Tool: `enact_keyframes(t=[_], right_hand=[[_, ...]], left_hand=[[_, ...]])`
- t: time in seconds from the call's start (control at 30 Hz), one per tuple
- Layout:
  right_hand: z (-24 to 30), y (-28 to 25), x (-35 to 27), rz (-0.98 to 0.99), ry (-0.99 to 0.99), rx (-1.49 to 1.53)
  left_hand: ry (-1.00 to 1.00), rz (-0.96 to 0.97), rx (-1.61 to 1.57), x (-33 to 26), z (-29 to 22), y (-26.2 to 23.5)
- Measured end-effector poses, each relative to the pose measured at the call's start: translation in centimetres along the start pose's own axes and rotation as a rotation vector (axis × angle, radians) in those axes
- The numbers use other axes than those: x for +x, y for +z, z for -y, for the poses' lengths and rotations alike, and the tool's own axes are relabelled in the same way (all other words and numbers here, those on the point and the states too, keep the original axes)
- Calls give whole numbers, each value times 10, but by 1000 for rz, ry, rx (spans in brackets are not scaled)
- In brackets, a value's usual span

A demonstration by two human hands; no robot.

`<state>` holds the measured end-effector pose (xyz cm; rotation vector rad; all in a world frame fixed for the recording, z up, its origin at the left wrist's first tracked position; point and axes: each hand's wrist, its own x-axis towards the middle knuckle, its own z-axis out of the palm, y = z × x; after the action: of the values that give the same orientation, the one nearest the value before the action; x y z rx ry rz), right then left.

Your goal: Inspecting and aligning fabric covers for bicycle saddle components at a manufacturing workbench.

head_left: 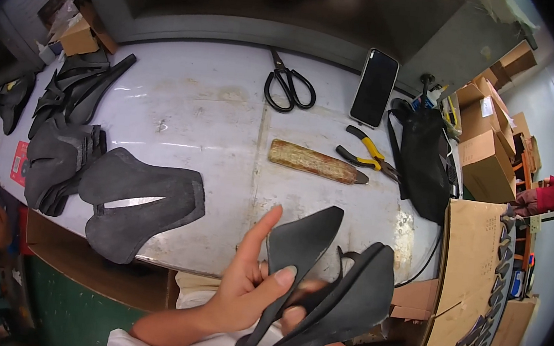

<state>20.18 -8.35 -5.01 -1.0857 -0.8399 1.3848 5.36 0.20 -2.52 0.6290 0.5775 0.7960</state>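
Observation:
A dark grey, flexible-looking moulded piece [345, 293] with broad pointed flaps and a narrow joined end is held up before me, over the table's near edge. My left hand [250, 289] grips its left flap, thumb pressed on the face and index finger stretched out past it. Between the flaps, fingertips of my right hand [293, 317] show against the piece; the rest of that hand is hidden behind it. To the left lies a flat grey cutout [141, 222] with a long slot, beside a stack of similar curved pieces [59, 162].
On the white table [195, 109] are black-handled scissors [289, 89], a phone [374, 88], yellow-handled pliers [369, 153], a worn wooden-handled tool [316, 162] and a black bag [425, 162]. More dark pieces [78, 85] lie far left. A cardboard box [458, 296] stands at right.

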Motion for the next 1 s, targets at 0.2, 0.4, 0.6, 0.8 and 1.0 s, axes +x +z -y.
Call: enact_keyframes(t=[0.2, 0.4, 0.6, 0.8, 1.0], right_hand=[[5, -13, 3, -53, -82, -64], [-27, 13, 8, -113, -157, -131], [-32, 16, 16, -175, -240, -202], [-4, 14, 19, -148, -132, 125], [0, -17, 14, -87, -191, 262]], left_hand=[[44, 31, 26, -2, 14, -8], [132, 15, 53, -3, 19, -6], [331, 13, 232, -6, 31, -1], [291, 4, 206, -8, 13, -6], [-13, 341, 372, -12, -28, -27]])
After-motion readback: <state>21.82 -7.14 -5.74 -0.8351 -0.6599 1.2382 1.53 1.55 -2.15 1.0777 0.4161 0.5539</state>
